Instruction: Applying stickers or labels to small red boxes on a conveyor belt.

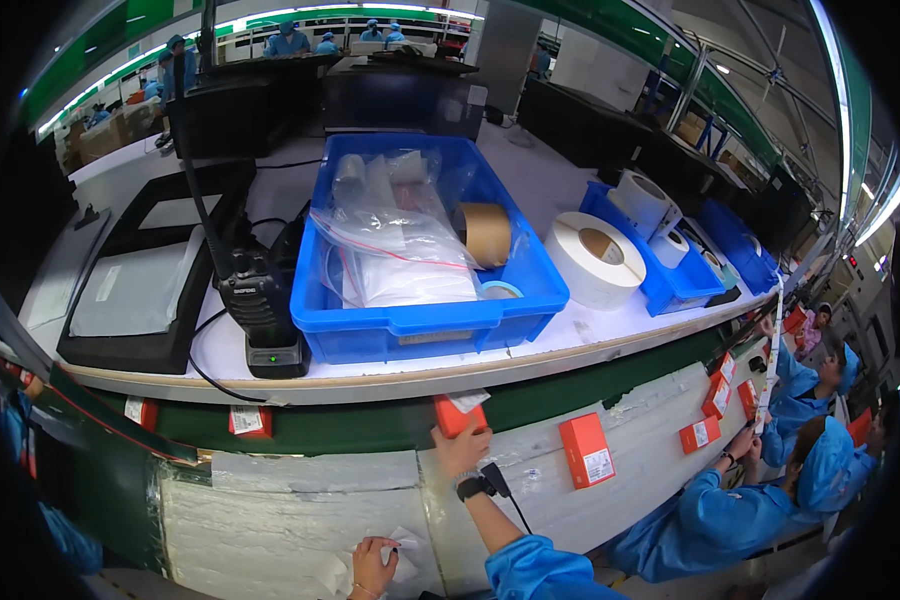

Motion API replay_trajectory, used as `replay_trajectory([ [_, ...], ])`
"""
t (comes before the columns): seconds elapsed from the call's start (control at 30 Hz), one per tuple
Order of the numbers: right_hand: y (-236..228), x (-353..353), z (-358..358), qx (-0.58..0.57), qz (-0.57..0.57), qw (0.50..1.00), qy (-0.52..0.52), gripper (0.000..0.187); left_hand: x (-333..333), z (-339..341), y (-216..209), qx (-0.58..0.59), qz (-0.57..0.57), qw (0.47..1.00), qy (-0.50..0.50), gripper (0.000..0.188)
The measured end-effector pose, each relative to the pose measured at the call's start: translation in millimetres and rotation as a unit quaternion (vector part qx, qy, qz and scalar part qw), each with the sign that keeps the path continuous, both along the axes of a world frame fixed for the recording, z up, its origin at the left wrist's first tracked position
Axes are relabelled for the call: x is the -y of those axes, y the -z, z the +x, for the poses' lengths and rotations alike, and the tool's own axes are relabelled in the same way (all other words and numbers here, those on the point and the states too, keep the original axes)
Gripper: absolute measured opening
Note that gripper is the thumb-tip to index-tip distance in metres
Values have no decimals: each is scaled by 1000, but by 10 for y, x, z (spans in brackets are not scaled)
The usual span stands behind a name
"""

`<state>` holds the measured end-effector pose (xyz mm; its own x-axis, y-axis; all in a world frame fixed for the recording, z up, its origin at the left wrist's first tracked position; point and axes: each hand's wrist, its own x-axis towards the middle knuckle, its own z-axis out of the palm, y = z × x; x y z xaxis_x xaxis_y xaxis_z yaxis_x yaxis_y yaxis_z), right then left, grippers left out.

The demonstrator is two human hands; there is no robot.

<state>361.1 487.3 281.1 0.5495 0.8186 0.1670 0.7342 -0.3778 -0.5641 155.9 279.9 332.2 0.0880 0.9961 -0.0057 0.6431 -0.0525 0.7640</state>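
Note:
My right hand point(460, 452), with a black band and a cable at the wrist, is closed round the lower end of a small red box point(453, 418) with a white label. The box is at the edge of the green belt, below the shelf. Lower down, over the pale work surface, my left hand point(373, 568) has its fingers bent together on a crumpled white sheet point(407, 550), paper or thin film; I cannot tell which. To the right of my right hand lies another red box point(587, 450) with a white label.
Above, a shelf point(400, 378) carries a blue bin point(430, 325) of bags and tape, a walkie-talkie point(262, 310) and a label roll point(592, 262). More red boxes point(250, 421) lie on the green belt point(340, 428). Co-workers in blue point(710, 520) sit at the right.

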Motion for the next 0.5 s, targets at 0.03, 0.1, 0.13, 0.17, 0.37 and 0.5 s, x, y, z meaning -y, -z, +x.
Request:
replay_trajectory([
  [0.03, 29, -88, 40, -48, -2, 997, 62, 90, 25, -27, 0, 19, 2, 1000, -6, 17],
  [0.1, 4, -168, 77, -96, -2, 988, 121, 94, 64, -86, 13, 37, 7, 999, -15, 18],
  [0.13, -3, -178, 91, -35, -22, 992, 122, 97, 91, -115, 19, 42, -3, 999, -26, 17],
  [0.17, -44, -173, 116, 28, -41, 991, 122, 100, 118, -122, 32, 49, -14, 998, -37, 17],
  [0.37, 68, -332, 466, 8, -156, 985, 69, 107, 151, -193, 166, 50, -29, 997, -41, 18],
  [0.5, 30, -368, 529, -7, -102, 994, 40, 109, 178, -193, 286, 39, -55, 997, -47, 17],
])
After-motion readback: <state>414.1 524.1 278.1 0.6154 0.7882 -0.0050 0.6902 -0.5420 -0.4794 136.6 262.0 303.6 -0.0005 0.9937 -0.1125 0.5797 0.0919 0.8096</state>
